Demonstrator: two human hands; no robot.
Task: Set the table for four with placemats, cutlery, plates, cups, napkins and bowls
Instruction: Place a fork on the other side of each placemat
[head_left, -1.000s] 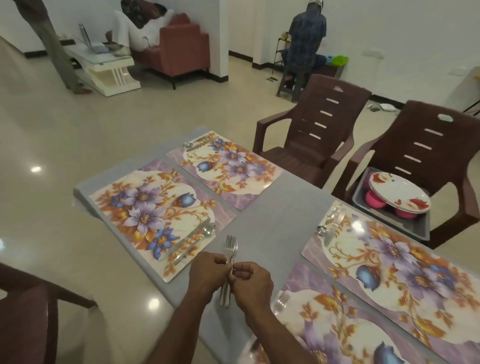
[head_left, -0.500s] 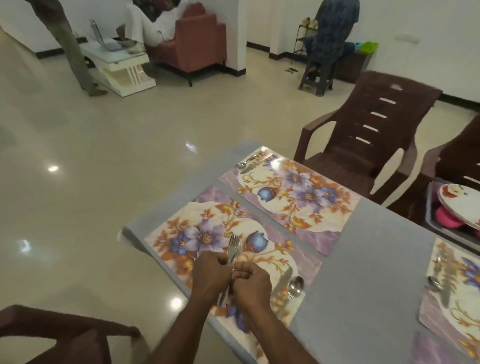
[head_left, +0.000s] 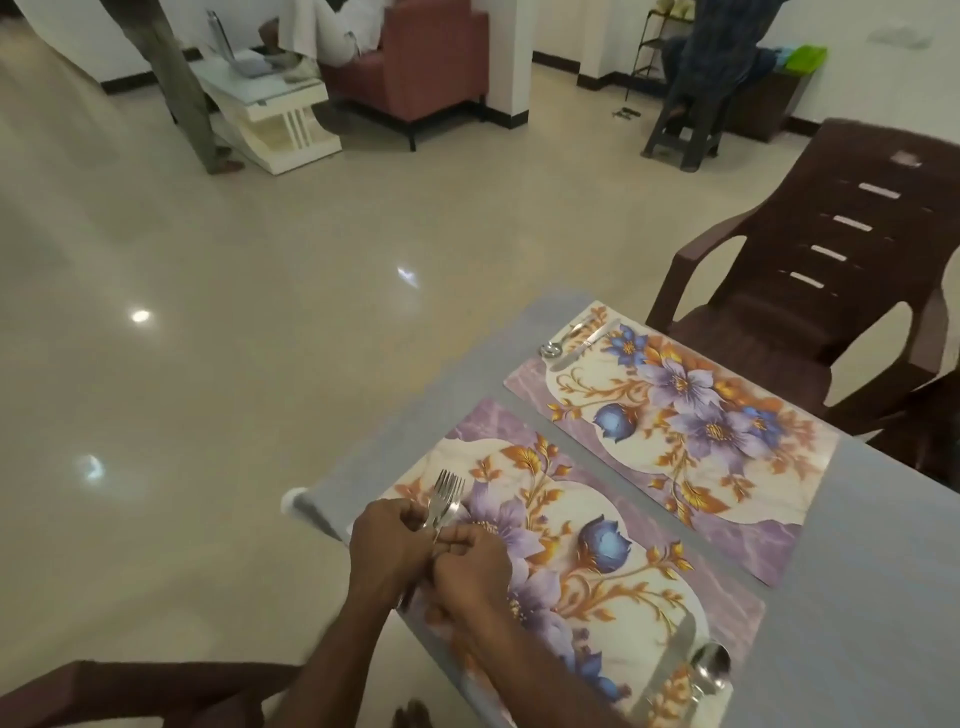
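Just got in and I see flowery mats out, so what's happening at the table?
A person is setting the table. Both hands, left hand and right hand, hold a bunch of forks over the left end of the near placemat. That mat already has a knife and spoon at its right end. The far placemat has a knife and spoon too, at its far end. No plates, cups, napkins or bowls are on the table in view.

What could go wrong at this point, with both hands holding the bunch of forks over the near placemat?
The left hand and right hand grip several forks together near the table's edge; separating one might let another slip to the floor. A fork laid here could also hang over the near placemat, far from its knife and spoon.
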